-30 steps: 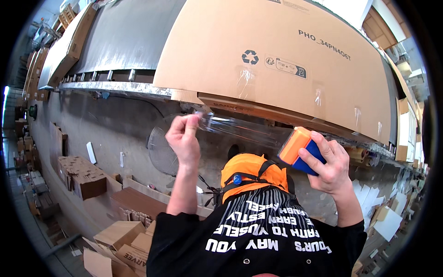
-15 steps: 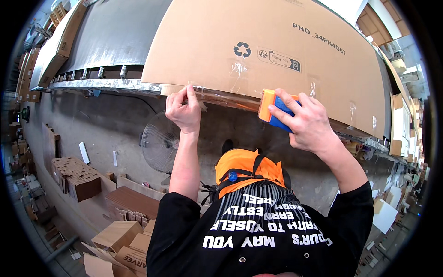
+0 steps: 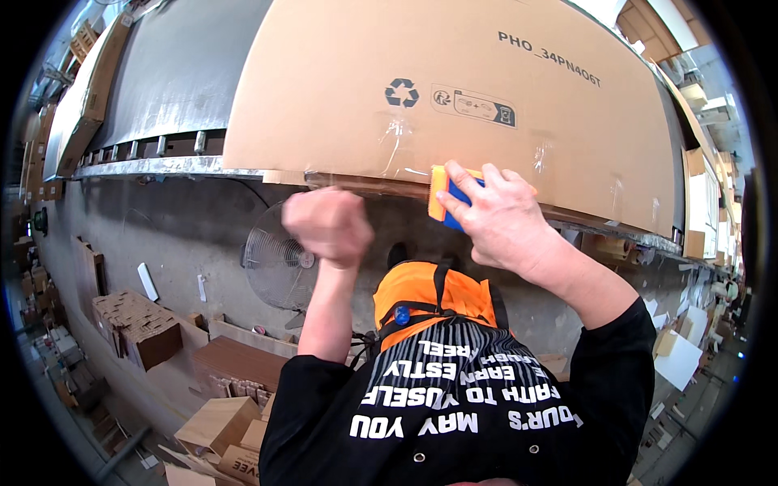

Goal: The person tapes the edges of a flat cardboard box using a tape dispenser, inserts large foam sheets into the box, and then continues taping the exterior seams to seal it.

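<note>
A large brown carton [image 3: 324, 97] lies along the conveyor in front of me, with strips of clear tape running over its near edge. My right hand [image 3: 506, 215] grips an orange-and-blue tape dispenser [image 3: 440, 194] with a toothed edge, held against or just in front of the carton's near side; I cannot tell whether it touches. My left hand [image 3: 328, 227] is closed like a fist and blurred by motion, just below the carton's near left edge. Whatever its fingers may hold is hidden.
The dark conveyor belt [image 3: 190, 69] runs left past a long carton [image 3: 85, 101]. Below its rail a floor fan [image 3: 275, 255] stands near my left forearm. Stacked brown cardboard [image 3: 138, 328] and open cartons [image 3: 219, 425] lie at the lower left.
My left hand has dropped away from the carton's edge toward me. My right hand has slid left along the edge with the tape dispenser. The carton appears slightly farther left in view.
</note>
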### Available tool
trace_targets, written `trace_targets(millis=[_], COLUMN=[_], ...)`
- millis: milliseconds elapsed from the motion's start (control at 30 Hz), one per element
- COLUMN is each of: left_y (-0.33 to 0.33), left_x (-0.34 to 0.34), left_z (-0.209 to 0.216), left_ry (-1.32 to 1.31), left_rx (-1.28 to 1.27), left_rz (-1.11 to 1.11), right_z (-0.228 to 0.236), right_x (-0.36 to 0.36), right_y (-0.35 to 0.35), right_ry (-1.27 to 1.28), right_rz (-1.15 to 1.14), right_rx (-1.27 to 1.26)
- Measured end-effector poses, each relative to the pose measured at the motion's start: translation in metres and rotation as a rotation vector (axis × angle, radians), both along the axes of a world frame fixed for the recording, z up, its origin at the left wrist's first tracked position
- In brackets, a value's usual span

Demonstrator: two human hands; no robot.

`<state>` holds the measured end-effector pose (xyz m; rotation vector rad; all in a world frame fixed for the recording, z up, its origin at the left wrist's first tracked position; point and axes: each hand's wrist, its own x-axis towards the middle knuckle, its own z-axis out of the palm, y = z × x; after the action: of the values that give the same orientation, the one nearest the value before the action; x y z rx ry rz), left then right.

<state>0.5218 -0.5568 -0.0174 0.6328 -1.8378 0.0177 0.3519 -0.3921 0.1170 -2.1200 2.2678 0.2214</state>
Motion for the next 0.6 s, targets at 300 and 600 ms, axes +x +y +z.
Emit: trace_targets(millis=[300,600], left_y=[-0.029,-0.041], left_x=[-0.034,-0.01], left_z=[-0.042,-0.014], left_ry=[-0.327,-0.673], left_rx=[-0.004,0.02], left_rz=[0.029,-0.013], right_z=[0.007,0.005], right_x=[0.011,-0.043], right_y=[-0.021,0.058], right_ry=[-0.073,-0.05], right_rz=[0.06,0.06], right_rx=[0.28,0.198])
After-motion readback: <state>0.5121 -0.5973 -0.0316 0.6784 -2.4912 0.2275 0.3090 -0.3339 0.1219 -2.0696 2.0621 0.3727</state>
